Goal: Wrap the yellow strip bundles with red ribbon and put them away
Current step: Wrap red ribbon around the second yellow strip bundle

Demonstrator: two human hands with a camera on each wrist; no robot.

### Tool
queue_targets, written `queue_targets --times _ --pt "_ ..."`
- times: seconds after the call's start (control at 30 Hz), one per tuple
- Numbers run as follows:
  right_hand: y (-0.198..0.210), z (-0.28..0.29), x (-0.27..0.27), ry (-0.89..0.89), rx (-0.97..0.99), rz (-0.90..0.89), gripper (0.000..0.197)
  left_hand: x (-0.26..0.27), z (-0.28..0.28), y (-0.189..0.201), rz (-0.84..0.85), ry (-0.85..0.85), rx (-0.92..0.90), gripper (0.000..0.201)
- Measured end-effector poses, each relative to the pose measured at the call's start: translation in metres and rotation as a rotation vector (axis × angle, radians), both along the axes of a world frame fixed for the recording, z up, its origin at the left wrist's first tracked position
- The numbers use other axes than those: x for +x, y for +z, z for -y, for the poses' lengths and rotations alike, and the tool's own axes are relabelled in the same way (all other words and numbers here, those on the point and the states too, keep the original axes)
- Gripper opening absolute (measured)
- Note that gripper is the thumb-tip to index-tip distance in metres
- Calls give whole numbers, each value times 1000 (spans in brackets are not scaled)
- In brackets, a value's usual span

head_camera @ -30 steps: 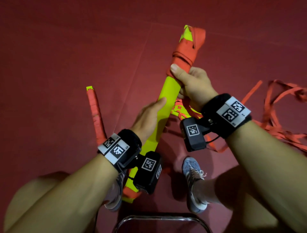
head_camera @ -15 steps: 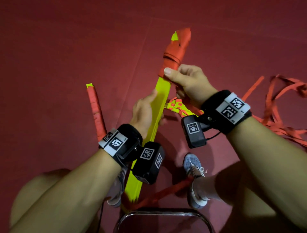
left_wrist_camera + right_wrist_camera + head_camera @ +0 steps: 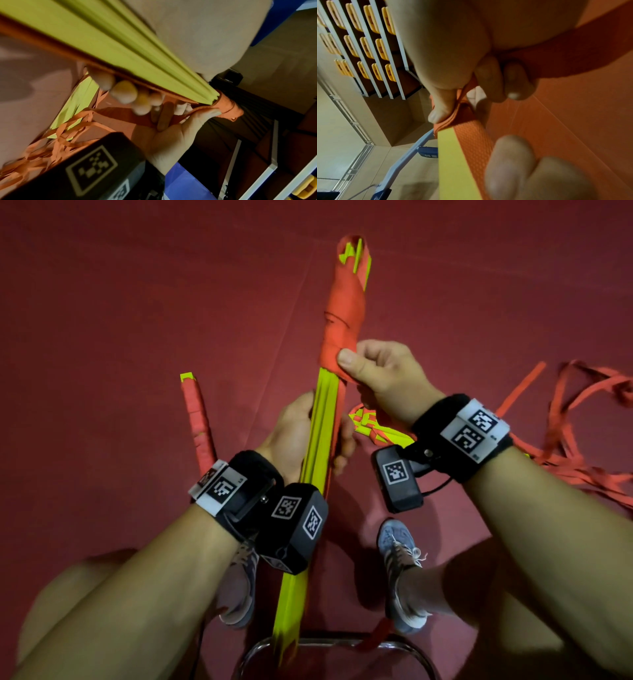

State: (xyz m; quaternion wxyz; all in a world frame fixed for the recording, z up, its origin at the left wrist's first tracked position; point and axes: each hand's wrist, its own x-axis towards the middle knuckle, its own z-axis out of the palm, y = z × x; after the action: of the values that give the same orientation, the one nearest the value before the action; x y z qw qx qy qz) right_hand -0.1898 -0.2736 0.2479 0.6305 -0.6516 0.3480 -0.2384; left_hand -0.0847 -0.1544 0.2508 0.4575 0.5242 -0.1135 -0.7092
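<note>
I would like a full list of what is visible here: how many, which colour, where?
long yellow strip bundle: one, yellow, between the hands
red woven ribbon: one, red, wound round its far end
ribbon-wrapped bundle: one, red, floor, left
loose yellow strips: several, yellow, floor, beside right wrist
loose red ribbon heap: one, red, floor, right
chrome tube frame: one, silver, bottom edge
grey laced shoes: two, grey, below
left hand: one, grips the yellow bundle
right hand: one, pinches the ribbon
</note>
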Motion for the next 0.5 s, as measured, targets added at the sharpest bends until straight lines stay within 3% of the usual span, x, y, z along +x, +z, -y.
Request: queue_targets --times 0.17,0.33,0.5 --pt "-5 -1 2 -188 -118 -58 34 -8 4 3 -46 225 -70 65" --pt "-2 -1 3 -206 -119 -110 39 -9 1 -10 381 256 -57 49" --pt "1 5 2 -112 61 28 30 -6 -1 -3 419 258 -107 51"
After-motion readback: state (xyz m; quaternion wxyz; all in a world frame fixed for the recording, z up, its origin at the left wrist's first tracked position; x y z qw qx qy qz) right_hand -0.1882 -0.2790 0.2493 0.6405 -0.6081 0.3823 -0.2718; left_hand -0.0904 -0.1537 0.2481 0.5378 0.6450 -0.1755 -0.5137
